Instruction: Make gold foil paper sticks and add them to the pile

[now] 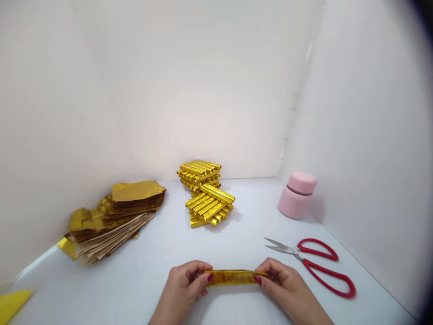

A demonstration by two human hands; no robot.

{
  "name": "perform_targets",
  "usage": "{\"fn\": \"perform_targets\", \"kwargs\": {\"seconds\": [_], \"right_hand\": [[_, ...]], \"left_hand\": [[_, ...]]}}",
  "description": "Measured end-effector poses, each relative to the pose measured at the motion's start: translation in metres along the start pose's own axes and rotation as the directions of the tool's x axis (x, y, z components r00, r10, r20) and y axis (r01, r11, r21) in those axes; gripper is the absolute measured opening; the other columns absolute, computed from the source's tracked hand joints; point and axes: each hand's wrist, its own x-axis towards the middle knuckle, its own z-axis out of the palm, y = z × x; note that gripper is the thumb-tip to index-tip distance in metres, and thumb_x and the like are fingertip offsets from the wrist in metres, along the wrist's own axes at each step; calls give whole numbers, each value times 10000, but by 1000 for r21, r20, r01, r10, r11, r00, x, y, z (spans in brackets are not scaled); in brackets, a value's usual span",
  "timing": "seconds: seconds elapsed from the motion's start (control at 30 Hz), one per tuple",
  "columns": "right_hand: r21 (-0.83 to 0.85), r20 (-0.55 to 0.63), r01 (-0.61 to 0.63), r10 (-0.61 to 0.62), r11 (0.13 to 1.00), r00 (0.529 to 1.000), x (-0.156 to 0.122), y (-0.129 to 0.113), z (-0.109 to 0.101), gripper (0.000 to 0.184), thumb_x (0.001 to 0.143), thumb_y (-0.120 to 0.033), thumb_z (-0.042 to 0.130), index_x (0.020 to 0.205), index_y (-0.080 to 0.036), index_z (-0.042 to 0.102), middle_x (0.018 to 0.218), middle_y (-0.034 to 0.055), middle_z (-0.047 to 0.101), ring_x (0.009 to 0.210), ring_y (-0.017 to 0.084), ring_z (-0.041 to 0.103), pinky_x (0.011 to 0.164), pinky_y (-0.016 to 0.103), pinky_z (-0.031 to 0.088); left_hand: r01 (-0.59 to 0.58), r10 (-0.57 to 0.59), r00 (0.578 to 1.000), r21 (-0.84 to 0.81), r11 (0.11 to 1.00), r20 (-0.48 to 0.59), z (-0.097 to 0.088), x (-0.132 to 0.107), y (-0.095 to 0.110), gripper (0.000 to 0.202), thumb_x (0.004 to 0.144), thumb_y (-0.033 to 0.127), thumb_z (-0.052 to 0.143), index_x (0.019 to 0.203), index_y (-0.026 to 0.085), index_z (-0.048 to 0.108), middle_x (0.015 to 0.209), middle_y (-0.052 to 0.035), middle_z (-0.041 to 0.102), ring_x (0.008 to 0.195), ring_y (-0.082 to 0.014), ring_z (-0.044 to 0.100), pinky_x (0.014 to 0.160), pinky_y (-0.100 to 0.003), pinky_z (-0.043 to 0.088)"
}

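Note:
A narrow folded strip of gold foil paper (232, 277) stretches level between my two hands, low in the head view. My left hand (189, 282) pinches its left end between thumb and fingers. At the other end, my right hand (280, 282) grips the strip the same way, thumb on the near face. Red-handled scissors (299, 256) lie partly open on the table, just beyond and right of my right hand. Farther off in the middle, folded gold foil bars (209, 205) are piled crosswise, with a taller stack of gold bars (199, 174) behind them.
Gold and brown paper sheets (138, 192) are heaped at the left. A pink lidded jar (296, 198) stands at the right by the side wall. White walls (203, 90) enclose the white table (162, 246). Something yellow (13, 307) pokes in at the lower left corner.

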Motion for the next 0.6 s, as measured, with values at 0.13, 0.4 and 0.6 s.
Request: {"fn": "perform_targets", "kwargs": {"seconds": [0.13,0.4,0.6], "right_hand": [[78,-25,-38,40,996,999,1,3,-1,228,720,-425,618,684,-200,604,633,-2,580,626,170,514,572,246,399],[97,1,-37,37,995,999,0,6,-1,226,704,-429,642,654,-210,616,632,3,570,623,175,517,575,248,421],[127,1,-48,48,991,999,0,7,-1,230,698,-434,652,662,-209,618,629,6,573,620,176,521,573,254,421]], "left_hand": [[7,-12,1000,-154,988,-28,4,1,-5,373,655,335,663,976,145,655,740,-20,617,611,-136,528,580,-228,431],[104,-111,994,-214,971,-23,-1,1,-12,341,659,466,682,802,158,701,679,-28,665,615,-148,550,594,-230,426],[110,-123,990,-161,981,-73,1,-3,-5,379,639,516,686,773,163,716,650,-24,668,611,-160,575,578,-229,449]]}}
